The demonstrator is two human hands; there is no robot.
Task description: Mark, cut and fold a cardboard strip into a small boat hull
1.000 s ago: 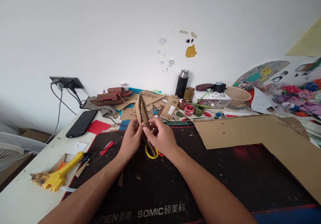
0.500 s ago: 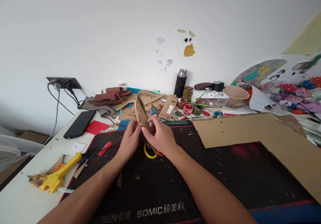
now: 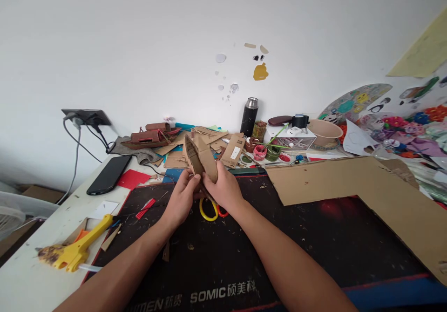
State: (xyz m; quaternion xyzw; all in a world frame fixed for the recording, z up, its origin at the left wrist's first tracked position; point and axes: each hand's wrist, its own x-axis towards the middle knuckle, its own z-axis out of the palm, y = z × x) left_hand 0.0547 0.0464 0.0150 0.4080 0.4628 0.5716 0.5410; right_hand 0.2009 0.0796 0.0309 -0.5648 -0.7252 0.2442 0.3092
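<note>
A folded cardboard piece (image 3: pixel 194 156), narrow and pointed at its far end, is held up over the dark mat (image 3: pixel 216 256). My left hand (image 3: pixel 183 193) pinches its near left side. On the right, my right hand (image 3: pixel 223 186) grips a flat cardboard flap (image 3: pixel 208 162) between thumb and fingers. The two hands nearly touch, and their lower fingertips are partly hidden. Just below them, scissors with a yellow loop (image 3: pixel 208 210) and a red loop (image 3: pixel 222 211) lie on the mat, their blades out of sight.
A yellow glue gun (image 3: pixel 84 244) and a black phone (image 3: pixel 109 175) are at the left. Cardboard scraps (image 3: pixel 174 156), paint jars (image 3: pixel 260 152) and a black flask (image 3: pixel 249 116) line the back. A large cardboard sheet (image 3: pixel 324 181) covers the mat's right side.
The cardboard piece has been tilted and turned, so its inside and the flap now show. My right hand's fingers have closed round the flap. More of the scissors' loops is visible.
</note>
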